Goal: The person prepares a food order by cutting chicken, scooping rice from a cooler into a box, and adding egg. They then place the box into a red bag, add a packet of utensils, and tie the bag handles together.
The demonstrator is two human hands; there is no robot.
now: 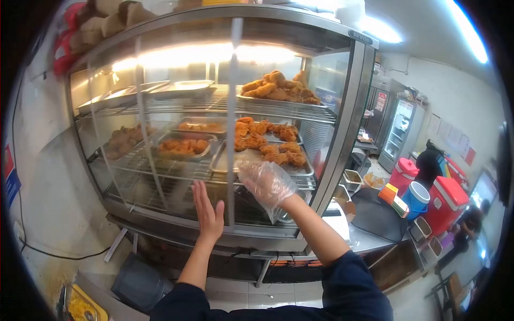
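My left hand (208,213) is bare, with its fingers stretched out upright against or just in front of the sliding glass (187,136) of a heated display cabinet (267,243). My right hand (262,184), in a loose clear plastic glove (281,188), is at the opened right side of the cabinet. Its fingers are curled at the front of a metal tray (218,165); the crinkled plastic hides whether anything is in them. Fried chicken (251,140) lies on that tray, mostly toward the back and right.
More fried chicken (278,88) is piled on the upper rack. Smaller trays of chicken (184,146) stand behind the glass at left. A counter at right carries a black round lid (375,214), a blue bucket (416,198) and a red cooler (445,203). A grey bin (140,283) stands below left.
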